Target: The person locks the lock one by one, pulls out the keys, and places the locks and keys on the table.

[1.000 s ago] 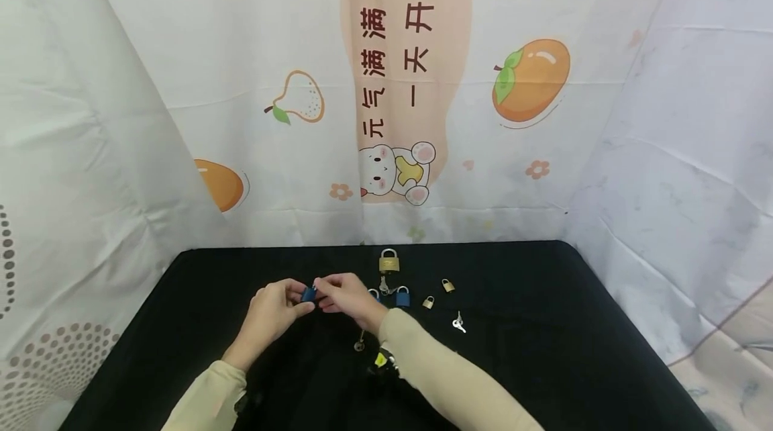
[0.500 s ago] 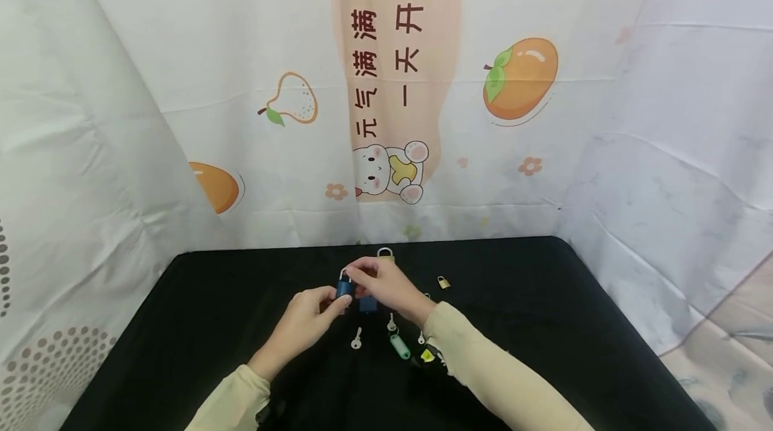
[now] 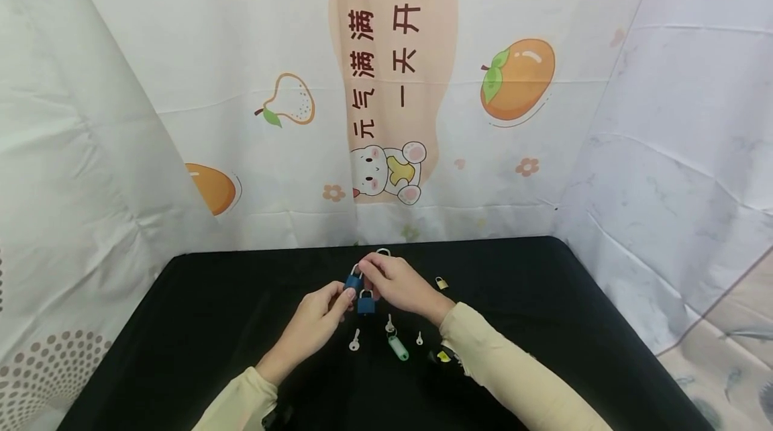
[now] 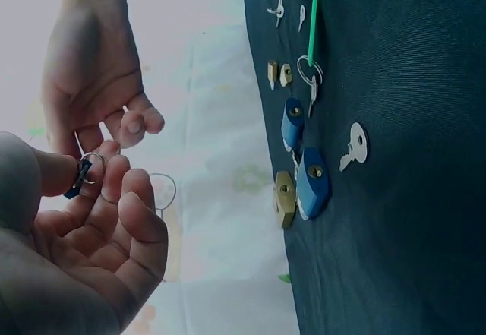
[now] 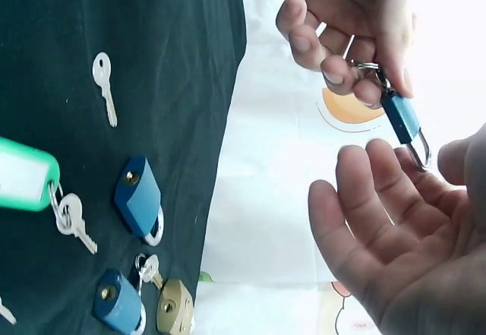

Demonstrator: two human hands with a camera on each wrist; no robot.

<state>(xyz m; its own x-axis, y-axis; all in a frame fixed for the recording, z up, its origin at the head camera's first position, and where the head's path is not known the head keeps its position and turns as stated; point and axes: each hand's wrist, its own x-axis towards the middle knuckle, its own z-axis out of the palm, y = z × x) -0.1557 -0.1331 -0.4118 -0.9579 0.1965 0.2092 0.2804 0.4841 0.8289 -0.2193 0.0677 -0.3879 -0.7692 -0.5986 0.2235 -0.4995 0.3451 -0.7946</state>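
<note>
My left hand holds a small blue padlock above the black table, thumb against its body. At the padlock's shackle are the thumb and index finger of my right hand, pinching it; the other fingers are spread. A metal key ring hangs at the padlock's keyhole end, by the left fingers. Whether the shackle is locked cannot be told. Just below the hands, another blue padlock rests on the cloth. A loose key lies nearer to me.
A green key tag with a key lies right of the loose key, and a small key beyond it. Behind are a third blue padlock, a larger brass padlock and small brass padlocks. A white printed curtain hangs behind the table.
Both hands have moved right with the blue padlock, and it now hangs above the other blue padlocks. The loose key and green tag have come out from behind the right arm.
</note>
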